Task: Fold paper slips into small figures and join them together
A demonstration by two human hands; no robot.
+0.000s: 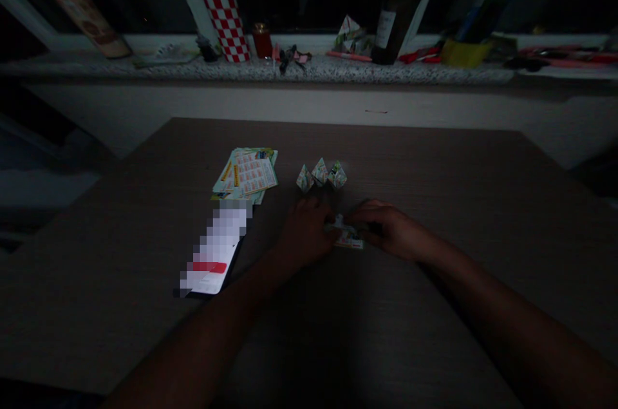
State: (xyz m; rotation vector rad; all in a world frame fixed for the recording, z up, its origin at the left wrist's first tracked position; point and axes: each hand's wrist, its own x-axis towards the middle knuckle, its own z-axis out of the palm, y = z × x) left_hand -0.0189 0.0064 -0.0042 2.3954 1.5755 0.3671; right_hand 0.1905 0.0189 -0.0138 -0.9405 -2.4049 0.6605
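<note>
A small printed piece of paper (350, 242), partly folded, lies on the table between my hands. My left hand (309, 228) rests at its left side, with fingers closed on that edge. From the right, my right hand (389, 227) pinches the paper's other side between thumb and fingers. Both hands cover parts of the paper, so its full shape is hidden. Just beyond them stand several small folded paper pieces (320, 172), pointed and joined in a row or set close together. The light is dim.
A pile of printed paper sheets (253, 176) lies at the left on the wooden table (434, 164). Nearer me is a lit phone (212, 254). Along the stone windowsill (309, 74) stand a red-checked white bottle (226, 22), a dark bottle (386, 29) and a folded paper model (350, 35).
</note>
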